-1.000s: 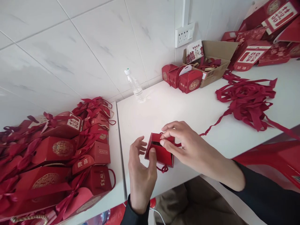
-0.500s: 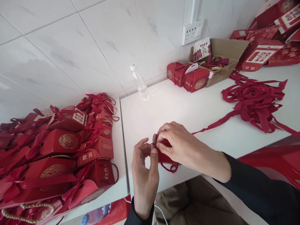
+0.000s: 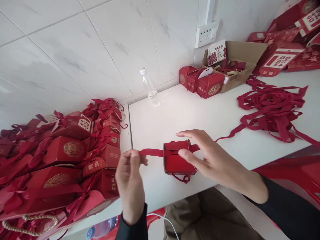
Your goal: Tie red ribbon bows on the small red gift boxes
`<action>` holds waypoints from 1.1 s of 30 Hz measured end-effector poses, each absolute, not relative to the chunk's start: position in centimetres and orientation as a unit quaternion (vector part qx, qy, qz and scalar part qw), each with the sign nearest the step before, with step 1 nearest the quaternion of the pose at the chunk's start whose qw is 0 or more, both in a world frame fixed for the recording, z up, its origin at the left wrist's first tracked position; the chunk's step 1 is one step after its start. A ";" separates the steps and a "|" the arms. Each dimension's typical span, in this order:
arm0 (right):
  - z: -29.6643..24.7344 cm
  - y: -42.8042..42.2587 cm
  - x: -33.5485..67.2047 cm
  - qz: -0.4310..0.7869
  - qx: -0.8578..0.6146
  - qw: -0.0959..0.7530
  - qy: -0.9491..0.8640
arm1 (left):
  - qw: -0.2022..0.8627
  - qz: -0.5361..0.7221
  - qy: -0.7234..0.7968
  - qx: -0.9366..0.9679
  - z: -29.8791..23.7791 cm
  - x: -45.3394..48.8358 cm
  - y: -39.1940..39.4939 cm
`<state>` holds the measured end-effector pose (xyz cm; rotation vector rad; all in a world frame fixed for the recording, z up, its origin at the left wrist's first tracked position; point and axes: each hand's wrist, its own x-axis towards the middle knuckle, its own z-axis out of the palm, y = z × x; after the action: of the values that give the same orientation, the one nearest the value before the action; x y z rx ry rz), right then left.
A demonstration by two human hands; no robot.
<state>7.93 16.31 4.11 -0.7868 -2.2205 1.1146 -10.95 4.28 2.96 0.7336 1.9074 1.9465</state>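
A small red gift box [image 3: 176,162] stands near the front edge of the white table [image 3: 200,113]. A red ribbon [image 3: 151,152] runs through its top and trails off right toward the ribbon heap. My left hand [image 3: 130,173] pinches the ribbon's left end, pulled out taut to the left of the box. My right hand [image 3: 205,156] rests against the box's right side with fingers spread, thumb on its front and fingers over its top. A red cord handle hangs below the box.
A pile of finished red gift boxes [image 3: 62,160] with bows fills the left surface. A clear water bottle [image 3: 149,87] stands by the tiled wall. A cardboard box [image 3: 237,63], more red boxes [image 3: 202,81] and a heap of loose red ribbons [image 3: 272,110] lie at right.
Both hands were together at the box's top. My left hand has since drawn the ribbon out to the left, and my right hand has opened against the box.
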 end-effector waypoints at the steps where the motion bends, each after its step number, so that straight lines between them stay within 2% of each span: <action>1: 3.8 16.3 8.7 0.420 -0.327 0.273 -0.801 | 0.148 0.710 0.652 0.222 3.2 -11.8 4.1; 5: 2.3 15.7 11.2 0.443 -0.464 0.298 -0.707 | 0.060 0.768 0.626 0.121 3.3 -14.3 3.7; 9: -0.1 15.1 12.3 0.569 -0.462 0.190 -0.653 | -0.034 0.712 0.689 0.130 1.5 -13.1 2.8; 11: -1.3 15.1 12.1 0.661 -0.452 0.141 -0.582 | -0.009 0.618 0.762 0.193 0.1 -11.5 2.1; 13: -2.1 15.3 11.5 0.739 -0.463 0.120 -0.474 | 0.111 0.528 0.803 0.252 -1.2 -9.9 1.8; 16: -2.1 16.1 10.3 0.812 -0.454 0.180 -0.321 | 0.250 0.502 0.788 0.253 -2.6 -8.6 2.3; 18: -1.3 16.6 9.5 0.838 -0.421 0.245 -0.246 | 0.264 0.546 0.759 0.235 -2.8 -8.2 3.2; 21: 0.2 17.1 8.9 0.851 -0.381 0.297 -0.205 | 0.269 0.618 0.693 0.253 -1.8 -7.9 4.5; 25: 1.5 16.7 8.7 0.812 -0.339 0.353 -0.318 | 0.261 0.662 0.632 0.308 0.0 -7.3 5.7; 33: 2.3 15.4 8.6 0.688 -0.379 0.392 -0.479 | 0.133 0.749 0.561 0.327 1.4 -6.4 6.7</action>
<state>8.59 15.36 2.35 -0.9621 -1.2157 1.7475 -6.43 6.72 1.44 0.9497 1.6264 2.1717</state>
